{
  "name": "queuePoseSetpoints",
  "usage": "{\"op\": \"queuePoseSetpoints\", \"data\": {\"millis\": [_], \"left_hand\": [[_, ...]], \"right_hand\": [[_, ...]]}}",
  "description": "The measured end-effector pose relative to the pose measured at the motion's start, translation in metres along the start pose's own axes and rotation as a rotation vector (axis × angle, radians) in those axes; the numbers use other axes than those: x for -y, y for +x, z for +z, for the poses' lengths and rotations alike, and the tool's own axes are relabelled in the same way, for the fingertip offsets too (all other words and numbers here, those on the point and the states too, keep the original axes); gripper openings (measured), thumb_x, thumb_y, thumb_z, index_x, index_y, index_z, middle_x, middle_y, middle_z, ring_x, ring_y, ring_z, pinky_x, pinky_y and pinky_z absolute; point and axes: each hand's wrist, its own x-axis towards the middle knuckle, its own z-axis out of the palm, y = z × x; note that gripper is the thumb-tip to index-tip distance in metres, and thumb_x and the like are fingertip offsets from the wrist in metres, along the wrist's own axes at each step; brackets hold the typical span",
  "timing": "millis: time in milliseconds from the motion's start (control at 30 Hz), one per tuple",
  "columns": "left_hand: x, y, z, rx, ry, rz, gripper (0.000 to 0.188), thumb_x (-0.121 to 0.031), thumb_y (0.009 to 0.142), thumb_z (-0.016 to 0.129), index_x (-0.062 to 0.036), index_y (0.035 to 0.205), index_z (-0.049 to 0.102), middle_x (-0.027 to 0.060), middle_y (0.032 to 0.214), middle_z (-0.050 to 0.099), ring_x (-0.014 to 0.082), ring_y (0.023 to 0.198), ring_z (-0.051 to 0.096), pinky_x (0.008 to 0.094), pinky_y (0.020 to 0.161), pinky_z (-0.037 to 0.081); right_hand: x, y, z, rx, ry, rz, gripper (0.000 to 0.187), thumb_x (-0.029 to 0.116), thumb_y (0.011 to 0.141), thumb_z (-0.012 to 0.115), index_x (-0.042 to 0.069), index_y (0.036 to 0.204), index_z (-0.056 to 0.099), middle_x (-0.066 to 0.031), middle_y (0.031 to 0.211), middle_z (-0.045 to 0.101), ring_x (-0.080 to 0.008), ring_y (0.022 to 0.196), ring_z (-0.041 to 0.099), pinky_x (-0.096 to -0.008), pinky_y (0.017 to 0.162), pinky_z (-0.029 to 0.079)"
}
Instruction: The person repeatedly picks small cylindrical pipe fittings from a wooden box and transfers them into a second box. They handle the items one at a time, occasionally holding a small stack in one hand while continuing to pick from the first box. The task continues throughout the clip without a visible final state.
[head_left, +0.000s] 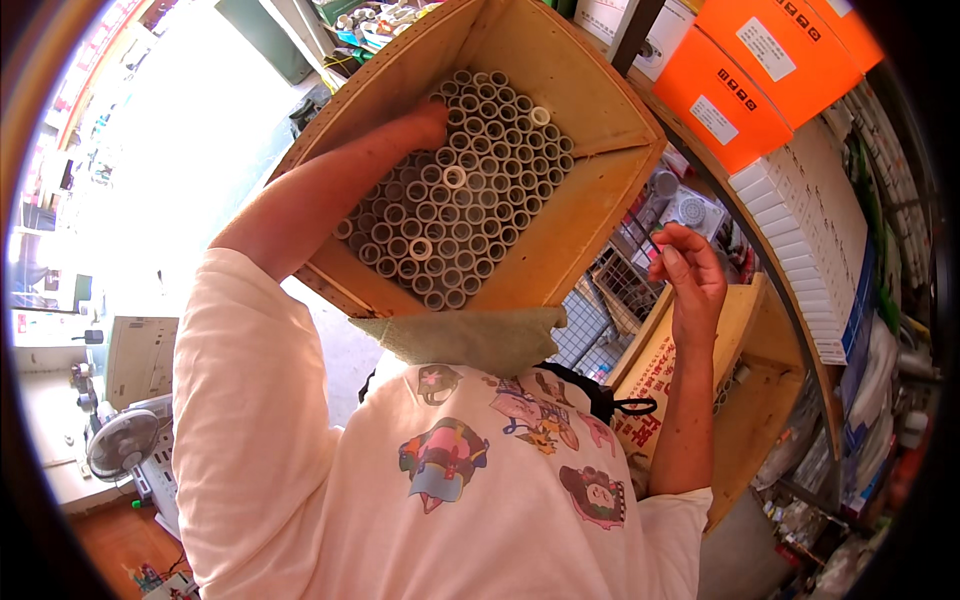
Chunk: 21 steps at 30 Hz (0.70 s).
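In front of me a deep wooden box (350, 110) is tilted, and many short grey-white plastic pipe pieces (470, 215) stand packed on end inside it. My left hand (430, 122) reaches over the box's left wall to the tubes at the far left. Its fingers are mostly hidden, so I cannot see whether they hold a tube. Outside the box's right side my right hand (690, 278) is raised, its thumb and fingers curled together. Whatever is between those fingertips is too small to make out. A greenish cloth (470, 336) hangs at the box's near edge.
A second wooden box (765, 400) stands at my right, beside a wire basket (600, 320). Orange cartons (730, 95) and stacked white boxes (800, 240) fill the right shelf. On the left are a fan (122, 443) and a pale cabinet (140, 358).
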Motion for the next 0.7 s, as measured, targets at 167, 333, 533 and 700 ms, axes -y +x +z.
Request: {"op": "queuePoseSetpoints", "data": {"millis": [167,333,533,700], "left_hand": [[-0.007,-0.001,-0.011,0.087,-0.138,-0.107,0.035,-0.012,0.076,0.065,-0.0014,0.109,0.061,0.0169,0.106,0.064,0.0296,0.102,0.060,0.0363,0.086,0.047],[-0.007,-0.001,-0.014,0.153,-0.183,-0.262,0.036,-0.012,0.076,0.063,-0.0026,0.111,0.061,0.0144,0.105,0.065,0.0268,0.098,0.061,0.0353,0.083,0.047],[0.011,0.011,0.005,0.067,-0.243,0.056,0.039,-0.016,0.079,0.065,-0.0039,0.115,0.060,0.0148,0.109,0.064,0.0241,0.101,0.059,0.0374,0.088,0.046],[0.013,0.021,0.009,0.019,-0.249,0.453,0.047,-0.008,0.077,0.063,-0.0063,0.124,0.054,0.0159,0.121,0.059,0.0290,0.116,0.053,0.0383,0.100,0.040]], "right_hand": [[0.001,0.000,0.000,-0.002,-0.006,0.006,0.025,0.009,0.088,0.061,0.002,0.112,0.059,-0.0058,0.101,0.064,-0.0080,0.073,0.058,-0.0213,0.065,0.049],[0.001,0.000,0.001,-0.004,-0.010,0.007,0.025,0.009,0.088,0.061,0.002,0.112,0.059,-0.0059,0.100,0.064,-0.0081,0.073,0.058,-0.0214,0.065,0.049],[-0.002,-0.002,-0.004,-0.034,0.012,0.021,0.025,0.008,0.088,0.060,0.002,0.113,0.059,-0.0062,0.102,0.064,-0.0083,0.074,0.058,-0.0218,0.065,0.049],[-0.001,0.002,-0.009,0.007,0.041,0.073,0.025,0.007,0.088,0.059,0.003,0.113,0.058,-0.0041,0.100,0.064,-0.0081,0.077,0.059,-0.0219,0.067,0.051]]}}
